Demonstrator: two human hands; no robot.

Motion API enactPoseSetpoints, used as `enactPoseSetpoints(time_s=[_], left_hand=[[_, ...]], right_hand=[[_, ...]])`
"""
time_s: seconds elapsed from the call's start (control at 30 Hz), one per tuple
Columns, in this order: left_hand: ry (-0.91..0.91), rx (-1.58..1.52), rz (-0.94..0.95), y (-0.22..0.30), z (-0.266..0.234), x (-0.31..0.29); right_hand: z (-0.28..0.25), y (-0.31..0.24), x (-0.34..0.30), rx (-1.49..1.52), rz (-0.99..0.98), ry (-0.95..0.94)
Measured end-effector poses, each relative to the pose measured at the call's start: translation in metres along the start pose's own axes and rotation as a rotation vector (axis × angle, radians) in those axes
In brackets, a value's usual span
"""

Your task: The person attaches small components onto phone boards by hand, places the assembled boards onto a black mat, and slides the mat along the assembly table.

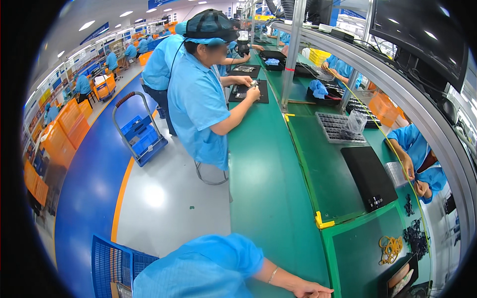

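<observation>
My left arm, in a light blue sleeve with a thin bracelet at the wrist, reaches right from the lower edge. At the bottom rim, my left hand point(312, 289) is over the green bench top point(268, 198), beside a green-taped border. Its fingers are bent and drawn together, partly cut off by the picture's edge; what they hold, if anything, is hidden. Right of it lie a bundle of yellow bands point(391, 249), a heap of small black parts point(416, 239) and a dark holder point(403, 279) with pale, long pieces. My right hand is out of view.
A co-worker point(198, 104) handles small parts on a black mat ahead; another person's hands point(415, 176) work across the bench. A black case point(368, 176), a clear compartment tray point(340, 127) and a metal frame post point(293, 54) stand along it. A blue crate point(112, 260) is at lower left.
</observation>
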State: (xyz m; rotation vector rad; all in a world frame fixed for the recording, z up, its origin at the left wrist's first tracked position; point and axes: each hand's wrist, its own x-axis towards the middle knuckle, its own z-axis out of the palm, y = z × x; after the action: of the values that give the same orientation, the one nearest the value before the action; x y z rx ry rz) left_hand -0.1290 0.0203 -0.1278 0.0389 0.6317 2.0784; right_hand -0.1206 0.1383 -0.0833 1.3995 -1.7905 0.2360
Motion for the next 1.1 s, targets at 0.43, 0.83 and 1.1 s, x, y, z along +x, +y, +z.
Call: enactPoseSetpoints(time_s=[0.43,0.83,1.1], left_hand=[[0.116,-0.247,-0.213,0.004,0.015,-0.001],[0.007,-0.147,-0.133,0.025,0.039,-0.019],[-0.005,-0.109,-0.138,0.018,0.029,-0.011]], right_hand=[[-0.003,-0.033,-0.008,0.429,0.958,-0.013],[-0.005,-0.028,-0.004,0.421,0.892,-0.049],[-0.004,-0.029,-0.009,0.412,0.867,-0.08]])
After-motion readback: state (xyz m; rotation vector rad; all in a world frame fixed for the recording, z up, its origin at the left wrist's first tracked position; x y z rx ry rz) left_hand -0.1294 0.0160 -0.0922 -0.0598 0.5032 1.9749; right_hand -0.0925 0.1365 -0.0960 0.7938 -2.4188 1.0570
